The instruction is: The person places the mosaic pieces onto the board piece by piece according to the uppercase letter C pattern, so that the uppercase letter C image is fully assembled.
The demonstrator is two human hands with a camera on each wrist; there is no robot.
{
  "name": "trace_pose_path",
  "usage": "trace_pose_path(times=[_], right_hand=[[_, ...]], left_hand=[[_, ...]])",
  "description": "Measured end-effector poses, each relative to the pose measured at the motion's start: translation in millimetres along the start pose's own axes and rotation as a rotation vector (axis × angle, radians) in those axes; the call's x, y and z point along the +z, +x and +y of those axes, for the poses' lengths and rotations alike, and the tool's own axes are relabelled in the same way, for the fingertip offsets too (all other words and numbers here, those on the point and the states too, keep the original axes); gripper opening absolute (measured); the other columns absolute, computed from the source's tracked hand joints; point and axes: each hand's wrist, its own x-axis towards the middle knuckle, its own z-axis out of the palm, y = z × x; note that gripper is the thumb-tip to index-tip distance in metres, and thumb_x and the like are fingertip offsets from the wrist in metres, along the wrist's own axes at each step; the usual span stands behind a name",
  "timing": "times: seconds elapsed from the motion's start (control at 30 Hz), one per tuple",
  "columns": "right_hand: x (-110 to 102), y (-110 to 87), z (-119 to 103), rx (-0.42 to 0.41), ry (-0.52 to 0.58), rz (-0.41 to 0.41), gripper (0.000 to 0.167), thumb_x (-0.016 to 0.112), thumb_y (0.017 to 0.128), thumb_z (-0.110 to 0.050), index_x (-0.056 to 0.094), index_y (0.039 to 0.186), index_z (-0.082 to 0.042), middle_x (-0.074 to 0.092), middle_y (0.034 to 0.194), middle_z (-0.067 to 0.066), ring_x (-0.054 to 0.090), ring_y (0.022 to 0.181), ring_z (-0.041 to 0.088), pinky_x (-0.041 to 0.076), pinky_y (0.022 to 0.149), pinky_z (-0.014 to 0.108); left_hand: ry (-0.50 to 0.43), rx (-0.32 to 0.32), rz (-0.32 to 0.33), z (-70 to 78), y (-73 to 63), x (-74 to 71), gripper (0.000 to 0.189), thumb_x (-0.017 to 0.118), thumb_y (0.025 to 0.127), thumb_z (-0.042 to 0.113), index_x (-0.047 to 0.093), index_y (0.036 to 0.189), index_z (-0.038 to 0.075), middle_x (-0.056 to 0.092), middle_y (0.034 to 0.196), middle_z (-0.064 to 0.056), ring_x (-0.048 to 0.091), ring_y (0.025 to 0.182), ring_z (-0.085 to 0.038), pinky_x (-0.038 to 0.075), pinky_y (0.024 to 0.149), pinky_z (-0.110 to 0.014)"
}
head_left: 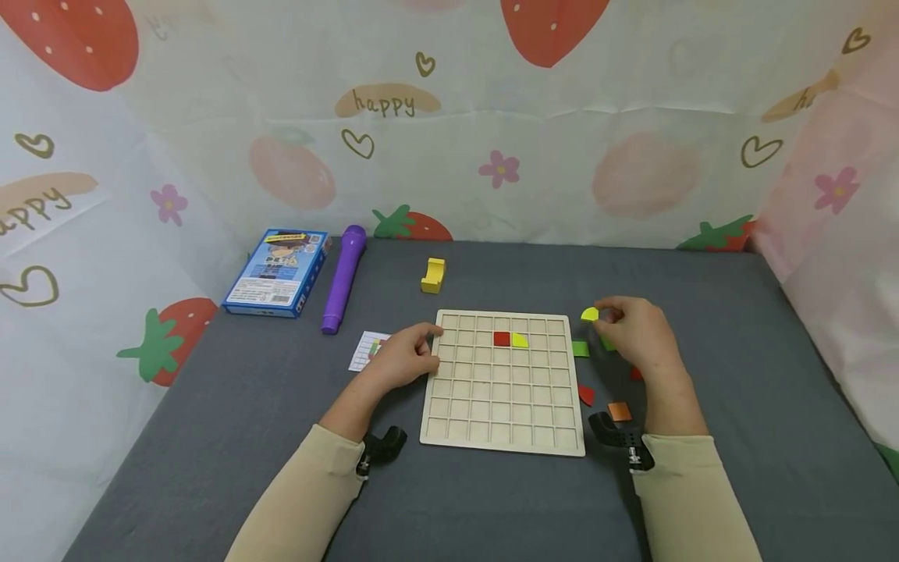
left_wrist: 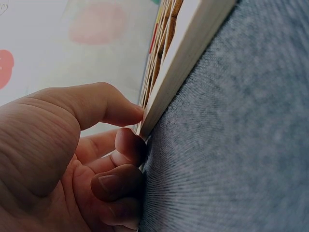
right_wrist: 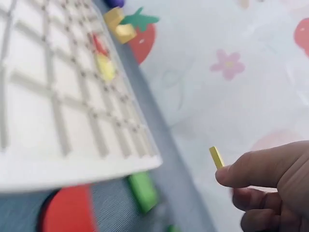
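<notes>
My right hand (head_left: 641,336) is raised just beyond the right side of the wooden grid board (head_left: 502,449), pinching a small yellow tile (head_left: 590,314) between thumb and fingers. In the right wrist view, the yellow tile (right_wrist: 216,157) shows edge-on above the thumb tip. On the board, a red tile (head_left: 502,339) and another yellow tile (head_left: 520,340) fill neighbouring squares near the far edge. My left hand (head_left: 403,355) rests at the board's left side. In the left wrist view, the thumb touches the board's edge (left_wrist: 169,92) and the other fingers bend loosely beside it.
Green (head_left: 580,349), red (head_left: 586,396) and orange (head_left: 619,411) tiles lie right of the board, partly beneath the right arm. A printed card (head_left: 361,351) lies partly behind the left hand. Farther back are a blue box (head_left: 277,273), a purple microphone-shaped stick (head_left: 344,279) and a yellow block (head_left: 433,275).
</notes>
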Motion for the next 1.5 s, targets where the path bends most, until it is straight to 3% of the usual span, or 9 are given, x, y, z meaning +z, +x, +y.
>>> trace_pose_path(times=[0.13,0.43,0.57,0.8,1.03,1.27,1.37,1.5], right_hand=[[-6,-2.8,-14,-0.026,0.038,0.029,0.040,0.065,0.099,-0.013,0.064,0.135,0.001,0.066,0.116,0.022,0.063,0.082,0.030,0.047,0.061,0.036],[-10,-11.0,-51,-0.068,0.169,0.029,0.040,0.063,0.100,-0.011,0.063,0.138,0.000,0.065,0.121,0.022,0.064,0.111,0.040,0.053,0.082,0.048],[-3,-10.9,-65,-0.102,0.227,0.037,0.039,0.064,0.099,-0.009,0.064,0.137,0.000,0.066,0.119,0.021,0.065,0.110,0.039,0.053,0.086,0.050],[16,-7.2,-80,-0.143,0.285,0.004,0.037,0.065,0.098,-0.010,0.067,0.135,-0.004,0.067,0.116,0.015,0.067,0.104,0.032,0.052,0.076,0.039],[42,-2.3,-94,-0.162,0.229,-0.086,0.036,0.069,0.097,-0.012,0.069,0.132,-0.008,0.069,0.113,0.009,0.066,0.095,0.026,0.052,0.070,0.038],[71,3.2,-102,-0.177,0.090,-0.152,0.034,0.070,0.095,-0.014,0.073,0.128,-0.010,0.068,0.101,0.004,0.046,0.058,0.015,0.037,0.053,0.030],[82,7.1,-101,-0.171,0.024,-0.163,0.032,0.071,0.092,-0.014,0.075,0.124,-0.010,0.064,0.092,0.004,0.044,0.059,0.016,0.035,0.054,0.031],[94,12.2,-96,-0.162,-0.038,-0.167,0.031,0.072,0.091,-0.015,0.077,0.120,-0.009,0.066,0.091,0.004,0.055,0.072,0.019,0.043,0.061,0.033]], left_hand=[[-0.008,-0.004,-0.004,-2.0,-0.6,0.4,0.055,0.066,0.085,0.006,0.059,0.140,0.004,0.056,0.069,-0.001,0.045,0.053,-0.013,0.035,0.053,-0.030],[-0.006,0.007,-0.010,-4.6,-1.7,1.9,0.054,0.065,0.087,0.005,0.058,0.141,0.003,0.056,0.069,-0.001,0.044,0.052,-0.012,0.036,0.054,-0.030],[-0.005,0.009,-0.009,-6.0,-2.3,2.4,0.055,0.065,0.087,0.005,0.059,0.141,0.003,0.058,0.069,0.000,0.045,0.052,-0.012,0.036,0.054,-0.030],[0.002,0.006,-0.002,-5.4,-3.6,2.8,0.055,0.065,0.086,0.006,0.059,0.141,0.004,0.058,0.069,0.000,0.045,0.053,-0.012,0.037,0.054,-0.030],[0.000,0.010,-0.002,-2.8,-3.2,1.5,0.055,0.066,0.086,0.006,0.059,0.141,0.004,0.058,0.070,0.000,0.045,0.053,-0.012,0.036,0.054,-0.030],[0.001,0.013,-0.003,-1.7,-2.2,-0.4,0.055,0.066,0.086,0.005,0.059,0.141,0.005,0.057,0.069,0.000,0.045,0.053,-0.012,0.036,0.054,-0.030],[-0.004,0.017,-0.004,-1.5,-1.5,-1.4,0.055,0.066,0.086,0.005,0.059,0.141,0.005,0.056,0.069,0.000,0.045,0.053,-0.013,0.037,0.054,-0.030],[-0.002,0.023,-0.004,-2.0,-1.0,-1.7,0.055,0.067,0.086,0.006,0.060,0.140,0.005,0.056,0.068,0.000,0.045,0.054,-0.013,0.037,0.055,-0.030]])
